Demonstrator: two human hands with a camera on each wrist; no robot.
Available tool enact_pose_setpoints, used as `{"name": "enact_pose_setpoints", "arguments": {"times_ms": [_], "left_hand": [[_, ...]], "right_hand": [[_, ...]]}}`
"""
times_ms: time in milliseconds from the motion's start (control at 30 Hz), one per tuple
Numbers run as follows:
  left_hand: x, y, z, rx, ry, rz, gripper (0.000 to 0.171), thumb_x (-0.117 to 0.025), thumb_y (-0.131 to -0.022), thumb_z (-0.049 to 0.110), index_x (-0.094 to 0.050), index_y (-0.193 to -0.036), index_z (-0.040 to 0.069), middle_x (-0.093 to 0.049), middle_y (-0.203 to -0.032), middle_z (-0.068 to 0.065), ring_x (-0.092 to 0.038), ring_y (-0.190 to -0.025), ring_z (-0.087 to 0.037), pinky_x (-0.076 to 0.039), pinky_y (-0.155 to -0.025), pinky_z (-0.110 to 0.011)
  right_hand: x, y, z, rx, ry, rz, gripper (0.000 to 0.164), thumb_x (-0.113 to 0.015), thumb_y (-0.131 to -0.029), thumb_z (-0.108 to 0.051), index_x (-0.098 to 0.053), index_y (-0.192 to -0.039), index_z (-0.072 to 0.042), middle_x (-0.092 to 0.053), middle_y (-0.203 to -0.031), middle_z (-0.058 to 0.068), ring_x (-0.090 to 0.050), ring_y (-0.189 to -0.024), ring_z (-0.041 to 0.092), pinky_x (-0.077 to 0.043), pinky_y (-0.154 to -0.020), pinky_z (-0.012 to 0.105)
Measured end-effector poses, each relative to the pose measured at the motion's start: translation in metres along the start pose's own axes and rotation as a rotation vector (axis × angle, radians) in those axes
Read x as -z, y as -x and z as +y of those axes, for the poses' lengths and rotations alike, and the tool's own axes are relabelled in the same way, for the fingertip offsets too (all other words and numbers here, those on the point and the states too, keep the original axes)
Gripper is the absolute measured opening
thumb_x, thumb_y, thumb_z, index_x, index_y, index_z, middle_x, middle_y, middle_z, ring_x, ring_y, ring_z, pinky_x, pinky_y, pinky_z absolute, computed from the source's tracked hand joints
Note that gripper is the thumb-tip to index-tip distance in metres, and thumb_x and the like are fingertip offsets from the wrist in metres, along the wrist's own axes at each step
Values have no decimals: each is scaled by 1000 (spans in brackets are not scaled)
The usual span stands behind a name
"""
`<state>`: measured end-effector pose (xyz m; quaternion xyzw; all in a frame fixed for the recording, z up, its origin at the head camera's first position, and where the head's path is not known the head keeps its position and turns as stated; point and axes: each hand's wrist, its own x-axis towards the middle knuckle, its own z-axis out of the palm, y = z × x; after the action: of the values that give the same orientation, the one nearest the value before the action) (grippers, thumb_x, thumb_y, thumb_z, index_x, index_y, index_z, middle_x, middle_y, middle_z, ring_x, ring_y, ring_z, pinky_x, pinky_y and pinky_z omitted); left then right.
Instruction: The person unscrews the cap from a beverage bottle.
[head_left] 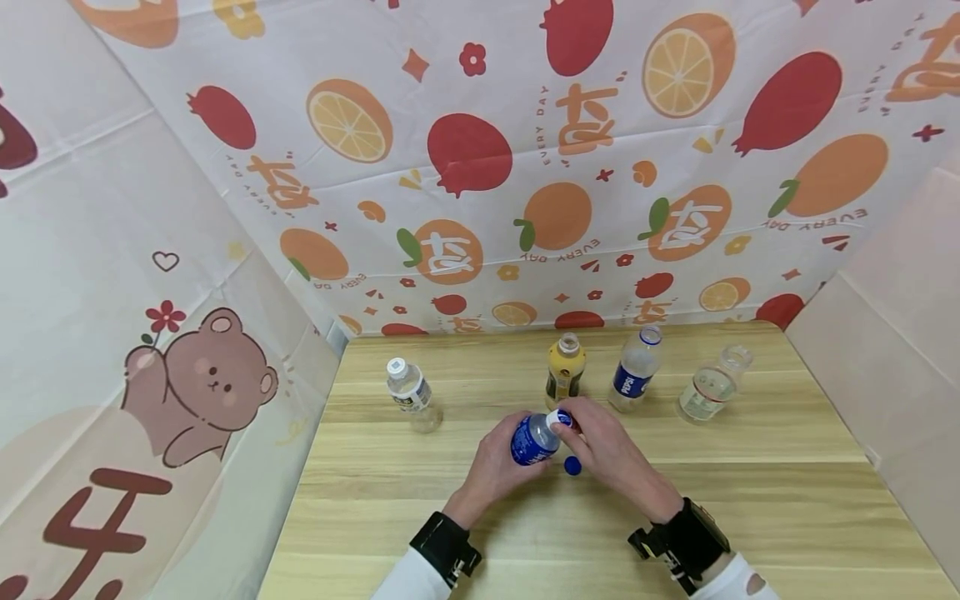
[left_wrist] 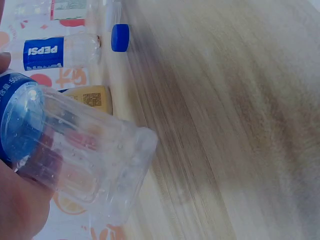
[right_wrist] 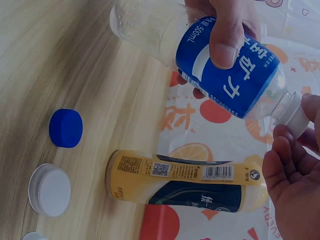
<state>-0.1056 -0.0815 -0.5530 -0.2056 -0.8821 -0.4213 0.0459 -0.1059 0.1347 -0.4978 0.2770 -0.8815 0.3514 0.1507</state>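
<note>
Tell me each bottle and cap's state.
Blue-labelled clear plastic bottle: tilted, in left hand
White plastic cap: at its mouth, pinched by right hand
Yellow plastic bottle: upright, uncapped
Clear plastic Pepsi bottle: upright, uncapped
Clear pale-labelled bottle: upright, uncapped
Clear white-capped plastic bottle: upright, closed
Round blue plastic cap: loose on table
Round white plastic cap: loose on table

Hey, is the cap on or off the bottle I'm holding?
On: the white cap sits over the mouth of the bottle, pinched by your right hand. Whether it's screwed tight, I cannot tell.
</note>
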Motion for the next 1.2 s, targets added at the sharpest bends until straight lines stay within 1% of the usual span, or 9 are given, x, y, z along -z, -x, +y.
{"name": "enact_pose_setpoints", "arguments": {"times_ms": [67,133,300,467,600,733,833,1000,1200], "left_hand": [[0,0,0,-4,-2,1,71,-90,-79,32,-56,-138,12,-67,-127,-3,-65,-111,-19,-56,-95,-40],[0,0,0,-18,-18,7,71,-90,-79,32,-56,-138,12,-66,-126,-3,-65,-111,-19,-56,-96,-40],[0,0,-1,-47,-70,25,71,-91,-77,31,-57,-137,11,-66,-125,-4,-64,-111,-19,-55,-97,-39],[-1,0,1,-82,-142,40,74,-93,-75,30,-55,-135,9,-66,-123,-6,-64,-110,-21,-55,-97,-40],[-4,0,2,-86,-197,50,75,-94,-75,33,-54,-134,9,-65,-122,-7,-64,-109,-22,-55,-95,-40],[-6,1,3,-90,-244,74,76,-94,-74,35,-54,-133,10,-65,-120,-6,-63,-107,-21,-55,-93,-41],[-6,1,3,-113,-274,100,77,-95,-72,35,-55,-132,9,-65,-118,-6,-63,-106,-21,-55,-92,-41],[-6,1,2,-154,-315,122,79,-97,-69,35,-55,-131,8,-65,-117,-6,-63,-105,-22,-55,-91,-42],[-5,1,1,-147,-324,110,77,-96,-71,36,-56,-131,10,-65,-119,-6,-63,-106,-21,-55,-92,-41]], "right_hand": [[0,0,0,24,11,-1,23,-73,-96,-9,-64,-117,-2,-65,-104,2,-58,-90,12,-55,-76,35],[0,0,1,31,13,-3,24,-73,-96,-8,-63,-117,-3,-64,-104,2,-58,-90,12,-54,-76,35],[-1,2,1,13,-5,-16,24,-72,-97,-10,-62,-118,-4,-62,-104,0,-57,-89,10,-55,-75,32],[-3,5,1,-36,-22,-9,21,-68,-99,-14,-62,-117,-5,-61,-103,-1,-57,-88,10,-55,-73,29],[-4,7,0,-100,-16,13,28,-70,-98,-20,-62,-120,-3,-61,-99,-2,-56,-84,10,-53,-69,28],[-5,8,0,-193,19,32,37,-71,-98,-28,-64,-123,-2,-56,-87,-7,-52,-75,9,-46,-62,25],[-5,7,1,-227,44,39,35,-72,-98,-31,-66,-119,-4,-52,-80,-9,-47,-69,7,-40,-58,23],[-6,8,2,-178,31,55,23,-77,-95,-24,-66,-108,-8,-51,-80,-9,-46,-68,5,-41,-56,22],[-5,9,1,-130,19,55,18,-76,-95,-18,-65,-107,-10,-54,-84,-10,-52,-74,5,-47,-59,22]]}}
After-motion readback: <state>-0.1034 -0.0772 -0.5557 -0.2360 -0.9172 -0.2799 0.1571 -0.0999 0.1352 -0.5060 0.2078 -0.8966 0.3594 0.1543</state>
